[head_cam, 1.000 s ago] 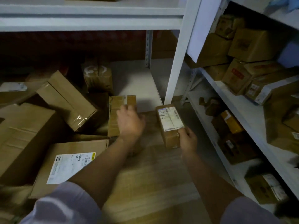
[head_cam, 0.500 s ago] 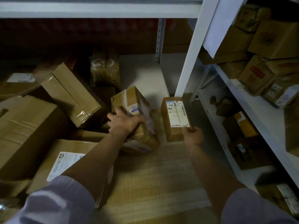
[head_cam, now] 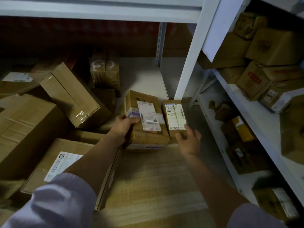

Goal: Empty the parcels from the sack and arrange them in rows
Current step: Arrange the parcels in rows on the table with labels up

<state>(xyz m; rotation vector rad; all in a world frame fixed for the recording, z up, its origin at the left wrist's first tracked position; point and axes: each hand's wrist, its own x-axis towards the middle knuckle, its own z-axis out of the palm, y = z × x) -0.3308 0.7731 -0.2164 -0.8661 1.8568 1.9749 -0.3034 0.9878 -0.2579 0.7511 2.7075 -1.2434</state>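
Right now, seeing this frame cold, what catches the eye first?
Two labelled parcels side by side at centre: the left hand grips the larger parcel, the right hand is at the near end of the narrow parcel. Boxes lie in a jumbled heap on the left, and more crowd the white shelving on the right.

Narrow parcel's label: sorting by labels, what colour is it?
White with black print, on the narrow parcel, head view.

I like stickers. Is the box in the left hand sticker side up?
Yes. The box in the left hand shows its white label facing up.
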